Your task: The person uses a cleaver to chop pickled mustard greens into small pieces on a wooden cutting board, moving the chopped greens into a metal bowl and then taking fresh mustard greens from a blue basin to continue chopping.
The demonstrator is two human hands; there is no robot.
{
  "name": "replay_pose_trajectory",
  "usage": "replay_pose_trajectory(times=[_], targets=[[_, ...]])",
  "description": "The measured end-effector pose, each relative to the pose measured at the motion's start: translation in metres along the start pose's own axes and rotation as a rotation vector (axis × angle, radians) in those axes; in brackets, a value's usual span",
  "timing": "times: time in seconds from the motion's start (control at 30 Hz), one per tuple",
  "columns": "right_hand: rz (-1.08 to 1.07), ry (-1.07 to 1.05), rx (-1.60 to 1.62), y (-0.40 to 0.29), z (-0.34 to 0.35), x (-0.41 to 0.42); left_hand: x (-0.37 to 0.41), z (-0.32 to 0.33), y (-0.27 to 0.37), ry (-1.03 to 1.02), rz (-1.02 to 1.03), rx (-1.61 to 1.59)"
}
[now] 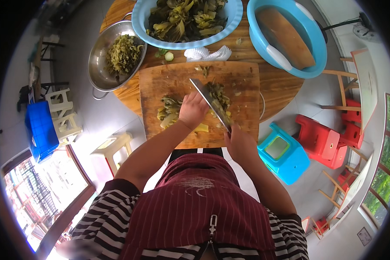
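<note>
A wooden cutting board (243,74) lies at the near side of the table before me. My right hand (241,143) grips the handle of a cleaver (211,103), its blade slanting up to the left across the board. Close beside the blade, my left hand (194,110) presses down on pickled leafy greens, its fingertips near the steel. A bunch of these greens (167,112) shows left of that hand. Cut pieces (219,92) lie right of the blade, partly hidden by it. A few scraps (203,69) rest near the board's far edge.
A steel bowl (97,65) of chopped greens stands left; a blue basin (138,22) of whole greens is behind the board. White foam netting (208,53) lies between. At right, a blue tub (321,61) holds liquid and a brown board. Plastic stools (287,159) stand beside the table.
</note>
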State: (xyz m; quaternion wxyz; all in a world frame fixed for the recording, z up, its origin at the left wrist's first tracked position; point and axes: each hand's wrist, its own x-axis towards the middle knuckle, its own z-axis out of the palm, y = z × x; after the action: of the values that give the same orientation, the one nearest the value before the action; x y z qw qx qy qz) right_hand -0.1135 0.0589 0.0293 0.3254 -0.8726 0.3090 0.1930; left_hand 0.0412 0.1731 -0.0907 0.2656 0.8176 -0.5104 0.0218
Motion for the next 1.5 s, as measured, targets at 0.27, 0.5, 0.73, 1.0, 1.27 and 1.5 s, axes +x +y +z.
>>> replay_pose_trajectory(times=[0.27, 0.5, 0.73, 1.0, 1.27, 1.5], targets=[[-0.087, 0.086, 0.014, 0.013, 0.017, 0.061, 0.004, 0.012, 0.0, 0.08, -0.009, -0.024], [-0.07, -0.009, -0.018, 0.008, -0.001, 0.028, 0.002, 0.007, -0.003, 0.064, -0.013, -0.052], [-0.112, 0.031, 0.027, 0.015, 0.01, 0.055, 0.008, 0.011, 0.001, 0.055, -0.024, -0.057], [-0.035, 0.07, 0.051, 0.014, 0.033, 0.031, 0.007, 0.005, 0.003, 0.044, -0.045, -0.055], [-0.093, 0.101, 0.135, 0.008, 0.028, 0.02, 0.0, 0.014, 0.0, 0.015, -0.063, -0.023], [0.026, 0.101, 0.21, -0.001, 0.057, 0.04, 0.001, 0.011, 0.001, 0.002, -0.077, -0.056]])
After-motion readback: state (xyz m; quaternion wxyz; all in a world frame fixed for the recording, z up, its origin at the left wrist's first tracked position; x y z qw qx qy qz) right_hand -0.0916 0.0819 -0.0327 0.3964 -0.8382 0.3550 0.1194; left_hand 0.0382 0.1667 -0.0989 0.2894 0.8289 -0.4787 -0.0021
